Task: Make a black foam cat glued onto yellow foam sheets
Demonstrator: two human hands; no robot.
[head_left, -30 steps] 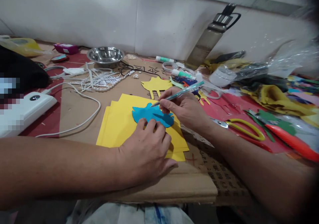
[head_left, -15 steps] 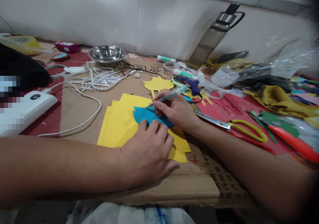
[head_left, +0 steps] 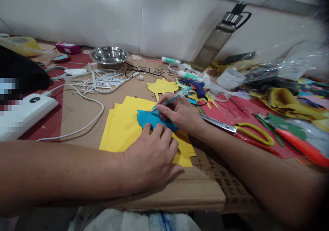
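Note:
A blue cut-out shape (head_left: 146, 118) lies on a stack of yellow sheets (head_left: 119, 128) on the cardboard. My left hand (head_left: 155, 155) rests over the sheets with its fingers apart, fingertips pressing the near edge of the blue shape. Pinched in my right hand (head_left: 177, 112) is a light blue pen (head_left: 177, 95), slanted up to the right. The pen's tip is at the upper edge of the blue shape, whose right part is covered by my right hand.
Behind the sheets lies a yellow cut-out (head_left: 162, 86). Scissors (head_left: 231, 128), an orange-handled cutter (head_left: 300, 147) and a glue gun (head_left: 196, 87) lie right. A bottle (head_left: 214, 42) leans at the wall. A metal bowl (head_left: 109, 55) and power bank (head_left: 36, 114) are left.
The pen in my right hand has tilted slightly, and its tip is a little lower on the blue shape. My left hand stays in place; the whole view has shifted slightly.

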